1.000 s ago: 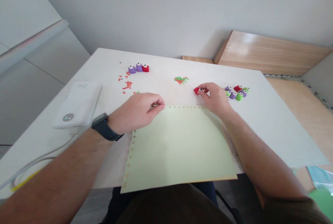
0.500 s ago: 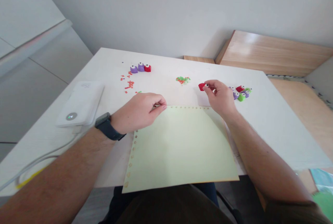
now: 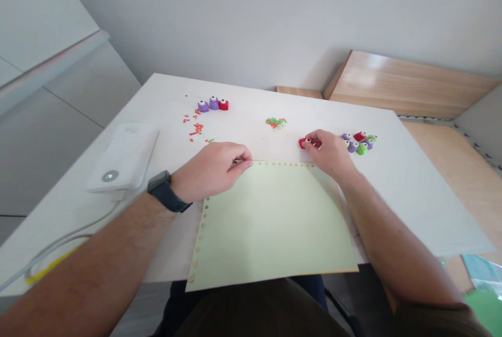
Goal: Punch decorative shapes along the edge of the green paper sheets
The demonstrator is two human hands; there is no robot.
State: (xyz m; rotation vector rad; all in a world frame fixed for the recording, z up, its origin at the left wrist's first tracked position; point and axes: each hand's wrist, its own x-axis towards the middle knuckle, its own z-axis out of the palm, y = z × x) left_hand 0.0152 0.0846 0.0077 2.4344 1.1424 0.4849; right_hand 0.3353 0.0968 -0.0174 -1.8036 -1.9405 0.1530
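A pale green sheet of paper (image 3: 270, 222) lies on the white table (image 3: 411, 190), with small punched holes along its far and left edges. My left hand (image 3: 212, 170), a dark watch on its wrist, is closed in a pinch on the sheet's far left corner. My right hand (image 3: 329, 151) sits just past the sheet's far right corner, fingers closed on a small red paper punch (image 3: 304, 142) that rests at the table surface.
A cluster of purple, red and green punches (image 3: 358, 142) lies right of my right hand. Three more punches (image 3: 213, 104) stand far left, with red scraps (image 3: 194, 125) nearby and a green-red scrap pile (image 3: 275, 122) centre. A white device (image 3: 123, 157) with cable sits left.
My right hand lifted the red punch slightly half a second ago and has now brought it back down near the sheet's far edge. My left hand kept its pinch on the corner.
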